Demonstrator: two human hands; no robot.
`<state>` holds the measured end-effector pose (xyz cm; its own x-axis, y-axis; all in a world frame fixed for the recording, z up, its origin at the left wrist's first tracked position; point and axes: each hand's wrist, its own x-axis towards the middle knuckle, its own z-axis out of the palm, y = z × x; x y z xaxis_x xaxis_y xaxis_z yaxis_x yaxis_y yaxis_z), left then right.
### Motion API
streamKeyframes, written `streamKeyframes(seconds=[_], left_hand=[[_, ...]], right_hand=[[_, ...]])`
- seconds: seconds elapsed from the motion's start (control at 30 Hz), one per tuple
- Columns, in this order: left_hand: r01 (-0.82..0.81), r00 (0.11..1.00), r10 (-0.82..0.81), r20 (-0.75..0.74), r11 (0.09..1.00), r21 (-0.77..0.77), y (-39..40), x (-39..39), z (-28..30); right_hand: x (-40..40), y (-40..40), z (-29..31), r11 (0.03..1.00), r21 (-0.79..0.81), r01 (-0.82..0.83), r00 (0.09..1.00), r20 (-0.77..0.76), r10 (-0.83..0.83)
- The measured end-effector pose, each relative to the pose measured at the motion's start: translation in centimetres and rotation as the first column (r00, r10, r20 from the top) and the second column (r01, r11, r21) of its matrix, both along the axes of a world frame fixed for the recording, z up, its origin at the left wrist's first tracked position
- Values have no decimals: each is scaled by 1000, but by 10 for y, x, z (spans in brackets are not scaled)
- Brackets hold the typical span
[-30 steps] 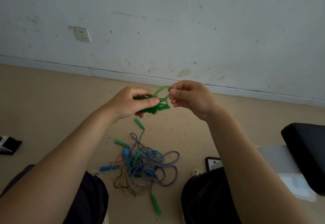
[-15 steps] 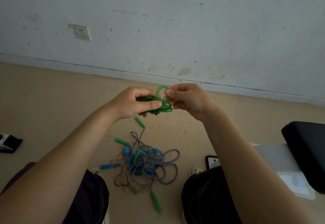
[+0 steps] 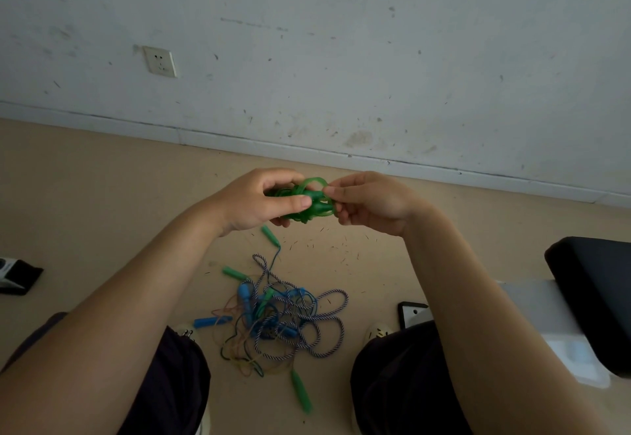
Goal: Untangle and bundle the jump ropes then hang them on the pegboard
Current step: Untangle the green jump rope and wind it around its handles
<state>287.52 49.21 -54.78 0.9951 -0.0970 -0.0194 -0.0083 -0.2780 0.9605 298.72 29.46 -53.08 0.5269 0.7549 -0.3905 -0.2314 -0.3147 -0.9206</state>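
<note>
A green jump rope [image 3: 312, 200], coiled into a small bundle, is held in the air between both hands. My left hand [image 3: 259, 200] grips the bundle with the thumb laid across it. My right hand [image 3: 370, 202] pinches a loop of the green cord at the bundle's right side. Below on the floor lies a tangled pile of jump ropes [image 3: 283, 318]: a blue-and-white braided cord, thin blue and yellow cords, blue handles and green handles. No pegboard is in view.
My knees in dark trousers frame the pile, with white shoes [image 3: 377, 330] beside it. A black padded seat [image 3: 594, 294] over a white box stands at the right. A small black-framed item [image 3: 411, 313] lies by the right knee, a dark object [image 3: 18, 275] at far left. A white wall is ahead.
My right hand has drawn the green loop in toward the bundle and now sits close against it. The loop has become smaller. The pile on the floor has not moved.
</note>
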Motion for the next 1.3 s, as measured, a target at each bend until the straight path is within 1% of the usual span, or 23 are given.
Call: streamKeyframes(seconds=[0.13, 0.3, 0.37, 0.43, 0.53, 0.57, 0.67, 0.77, 0.87, 1.1, 1.2, 1.3], left_hand=[[-25, 1000, 25, -7, 1000, -17, 1, 0, 1], [-89, 996, 89, -2, 996, -19, 1, 1, -2], [-112, 994, 112, 4, 994, -15, 1, 2, -3], [-136, 991, 136, 9, 991, 1, 2, 3, -5], [-188, 982, 188, 8, 982, 9, 2, 4, -7], [-202, 979, 202, 2, 979, 11, 1, 5, -7], [-226, 974, 226, -25, 974, 12, -2, 7, -9], [-241, 970, 240, -37, 970, -44, -3, 7, -8], [-229, 973, 228, -26, 973, -34, -2, 6, -6], [-199, 980, 197, -24, 977, -71, -2, 4, -3], [-154, 988, 154, -3, 984, -86, -4, 2, -1], [-122, 992, 124, 13, 989, -87, -7, 0, 1]], right_hand=[[1, -2, -1, 997, 67, -24, 998, -54, 28], [2, -2, -2, 995, 96, -18, 998, -57, 23], [0, 0, -4, 995, 98, 12, 997, -82, -3], [-2, 4, -6, 991, 119, 61, 989, -143, -43], [-7, 10, -8, 969, 175, 173, 965, -225, -132], [-8, 12, -8, 961, 191, 202, 962, -222, -159], [-8, 13, -7, 944, 231, 237, 967, -145, -208], [-7, 11, -6, 951, 238, 199, 979, -83, -184], [-7, 11, -5, 955, 240, 173, 985, -42, -168], [-11, 12, -5, 918, 344, 198, 980, -103, -173], [-13, 14, -5, 908, 351, 229, 971, -145, -189], [-13, 16, -7, 914, 339, 220, 973, -148, -180]])
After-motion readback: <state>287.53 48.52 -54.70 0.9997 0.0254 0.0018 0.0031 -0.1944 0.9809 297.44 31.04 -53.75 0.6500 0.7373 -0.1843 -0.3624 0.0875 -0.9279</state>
